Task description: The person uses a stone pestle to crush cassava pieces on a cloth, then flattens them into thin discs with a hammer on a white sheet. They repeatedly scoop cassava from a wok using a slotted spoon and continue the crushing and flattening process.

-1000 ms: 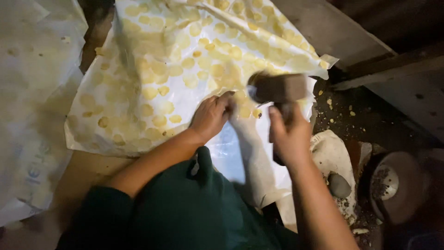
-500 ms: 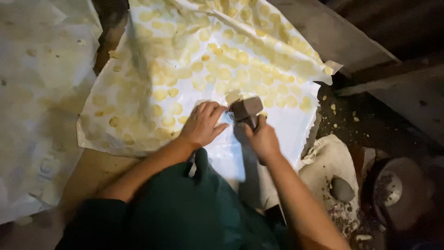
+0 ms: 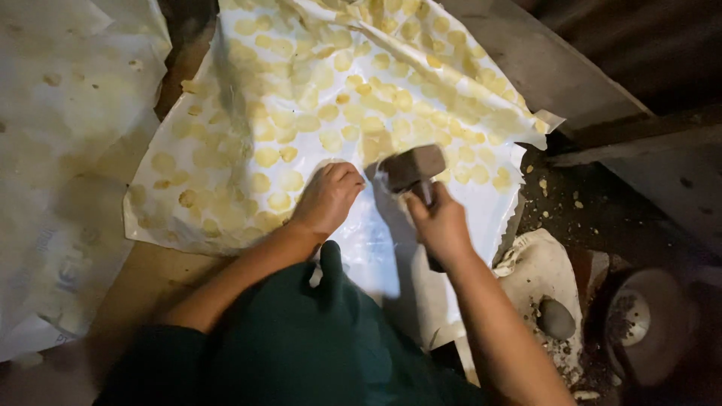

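Right hand (image 3: 442,224): gripping mallet (image 3: 411,169) handle, fingers closed tight.
Mallet head: hovering over white sheet (image 3: 421,225), mid-frame.
Left hand (image 3: 329,197): pressing sheet flat, holding nothing.
Yellow discs (image 3: 301,120): lying beyond.

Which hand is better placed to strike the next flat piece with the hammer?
Probably the right hand: it already grips the hammer above the plastic sheet, while the left hand is pressed flat on that sheet.

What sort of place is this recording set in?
Probably a small, dim home or village workshop for hand food-making. A white plastic sheet is covered with flattened yellow discs, the right hand holds a heavy mallet over it, and rough boards lie alongside.
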